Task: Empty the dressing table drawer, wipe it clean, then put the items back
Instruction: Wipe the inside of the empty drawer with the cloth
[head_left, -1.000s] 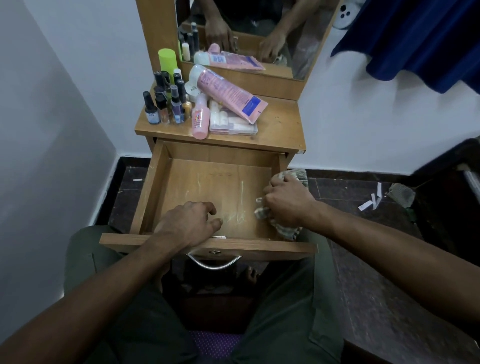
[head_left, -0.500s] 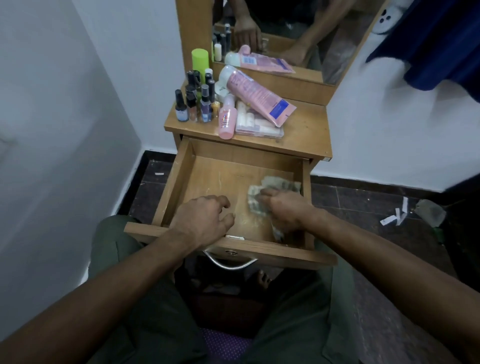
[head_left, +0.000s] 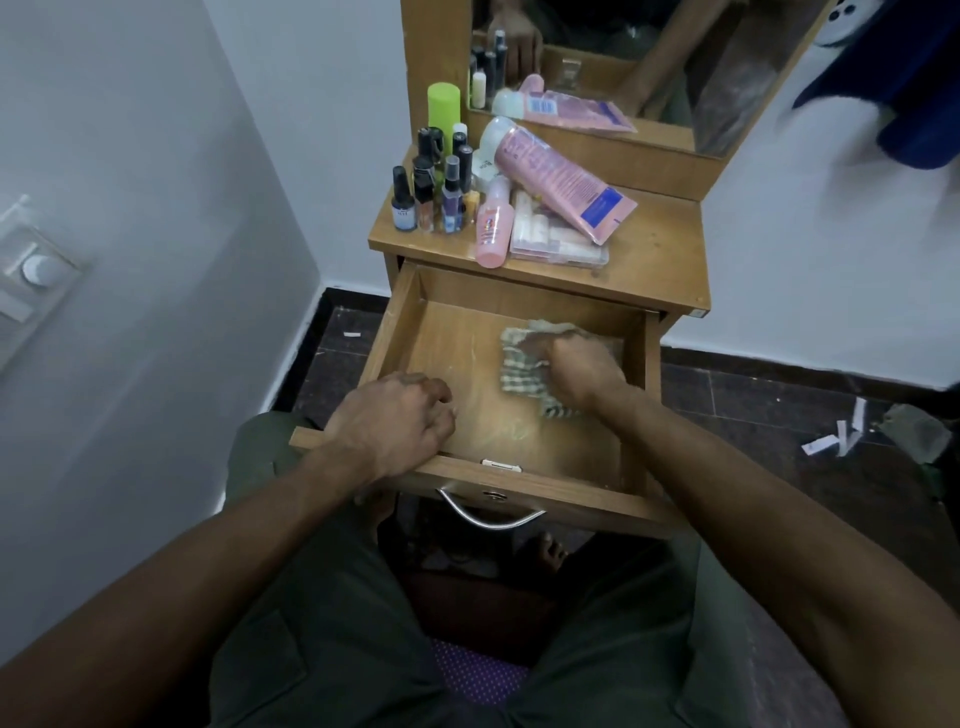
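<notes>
Head view, left to right: the left hand (head_left: 397, 423) rests loosely curled on the front rim of the open drawer (head_left: 400, 322), holding nothing and steadying it. Beside it, mid-floor, the right hand (head_left: 582, 371) clutches a checked cloth (head_left: 519, 364) bunched against the wood. Pale streaks show near the front, so the wipe should probably run in overlapping passes from the back wall forward, corners included. Nail polish bottles (head_left: 431, 197) and a pink tube (head_left: 561, 182) wait on the tabletop (head_left: 660, 249).
</notes>
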